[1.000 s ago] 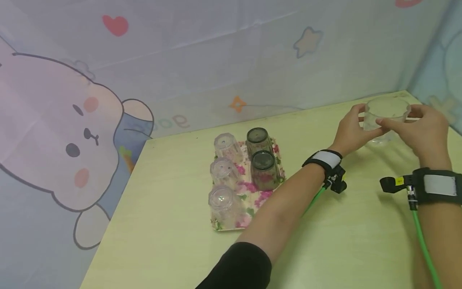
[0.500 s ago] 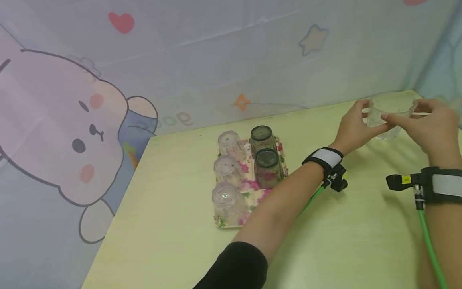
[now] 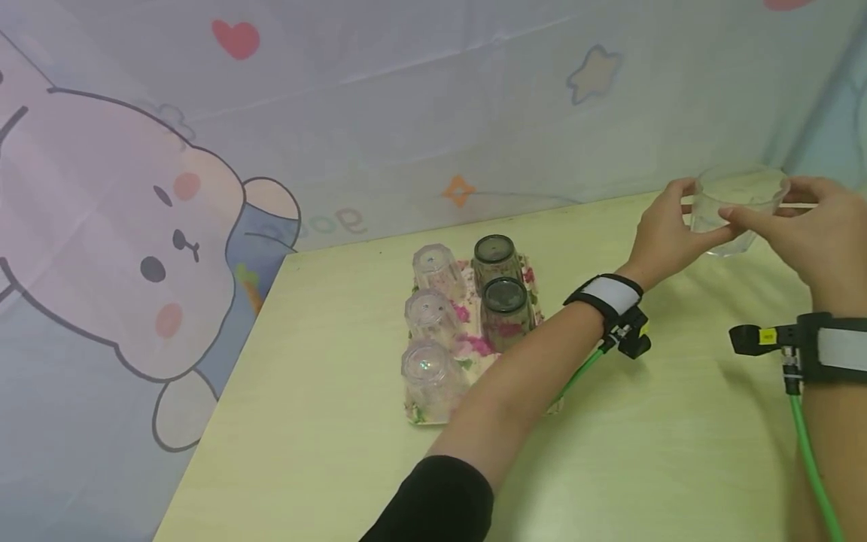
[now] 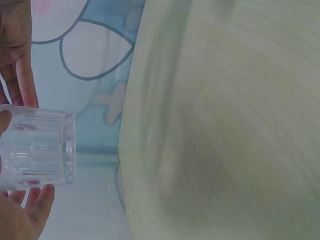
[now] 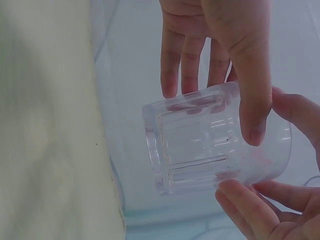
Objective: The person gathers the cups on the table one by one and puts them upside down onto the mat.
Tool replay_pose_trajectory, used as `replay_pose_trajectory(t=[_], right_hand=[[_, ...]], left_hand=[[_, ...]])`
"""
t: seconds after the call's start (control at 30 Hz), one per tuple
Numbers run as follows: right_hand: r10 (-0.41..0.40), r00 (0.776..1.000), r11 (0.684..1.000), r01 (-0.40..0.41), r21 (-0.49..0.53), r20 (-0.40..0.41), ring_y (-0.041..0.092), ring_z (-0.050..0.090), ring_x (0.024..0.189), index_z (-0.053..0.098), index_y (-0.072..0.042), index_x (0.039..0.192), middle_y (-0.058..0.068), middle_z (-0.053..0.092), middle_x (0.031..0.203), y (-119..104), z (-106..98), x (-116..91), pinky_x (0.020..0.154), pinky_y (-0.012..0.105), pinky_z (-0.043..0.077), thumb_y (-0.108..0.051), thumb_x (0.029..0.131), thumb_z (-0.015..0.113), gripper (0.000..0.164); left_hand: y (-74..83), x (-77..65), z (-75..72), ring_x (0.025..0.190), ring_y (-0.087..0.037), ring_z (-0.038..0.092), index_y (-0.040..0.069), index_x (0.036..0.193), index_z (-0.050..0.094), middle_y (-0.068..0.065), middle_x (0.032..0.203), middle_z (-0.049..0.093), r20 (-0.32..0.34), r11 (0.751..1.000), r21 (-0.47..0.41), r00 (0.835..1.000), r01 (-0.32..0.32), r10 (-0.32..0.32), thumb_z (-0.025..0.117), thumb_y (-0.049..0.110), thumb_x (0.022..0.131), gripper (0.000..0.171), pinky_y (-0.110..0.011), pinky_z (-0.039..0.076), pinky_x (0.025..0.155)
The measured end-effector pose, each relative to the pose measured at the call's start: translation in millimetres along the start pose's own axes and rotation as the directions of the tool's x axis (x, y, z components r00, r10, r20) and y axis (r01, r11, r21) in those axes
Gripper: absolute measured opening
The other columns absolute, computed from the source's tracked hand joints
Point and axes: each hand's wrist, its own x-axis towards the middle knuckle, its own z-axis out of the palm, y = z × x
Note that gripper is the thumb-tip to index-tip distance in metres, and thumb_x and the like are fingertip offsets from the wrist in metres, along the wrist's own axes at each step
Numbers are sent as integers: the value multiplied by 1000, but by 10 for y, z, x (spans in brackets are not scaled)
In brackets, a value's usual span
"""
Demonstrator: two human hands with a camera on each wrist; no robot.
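Both hands hold one clear, faceted drinking glass (image 3: 734, 199) at the far right, mouth up and raised above the table. My left hand (image 3: 667, 237) grips its left side, thumb across the near face. From the right, my right hand (image 3: 816, 233) holds the wall with its thumb in front and fingers behind. In the right wrist view the thick base of the glass (image 5: 157, 150) points toward the table, with fingers on both sides. The left wrist view shows the glass (image 4: 37, 147) between the fingertips of both hands.
A floral tray (image 3: 477, 369) stands mid-table with upside-down glasses: three clear ones, such as the front clear glass (image 3: 433, 376), and two dark grey ones, such as the nearer grey glass (image 3: 506, 316). My left forearm (image 3: 515, 384) passes over its corner. A printed curtain (image 3: 406, 98) hangs behind the table.
The glass has risen slightly, held by both hands throughout. The head view has shifted a little, so the tray and curtain appear further right. The glasses on the tray stay in place.
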Motion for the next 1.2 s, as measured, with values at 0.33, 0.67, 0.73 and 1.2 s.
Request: replay_pose_trajectory(t=[0.33,0.67,0.73,1.2], right_hand=[[-41,999,998,41,41,-17,0,52,117,23,-23,153,5,35,155,-104,-33,-43,63,11,29,-61,80,64,92],[-64,997,997,67,49,-51,-19,40,87,31,-28,150,0,47,147,-190,-22,-38,59,10,30,-61,78,66,87],[-67,996,996,70,46,-52,-21,36,85,31,-28,150,2,44,149,-207,-25,-45,59,10,30,-61,77,66,87],[-87,996,995,88,55,-34,-14,50,107,27,-30,151,6,39,153,-293,-30,-71,62,9,30,-60,78,67,88]], left_hand=[[56,-3,-104,115,10,54,29,145,31,21,140,45,-23,1000,22,1000,-7,7,74,42,80,79,2,40,75],[74,-14,-258,117,9,54,28,145,31,20,141,45,-24,999,50,1000,-18,20,74,43,80,79,2,41,78],[75,-16,-276,117,9,53,28,145,31,20,141,45,-27,999,46,999,-18,19,74,43,80,79,1,41,78],[105,-70,-383,114,8,55,28,143,34,20,137,48,-77,998,65,997,-7,12,75,45,79,78,1,41,74]])
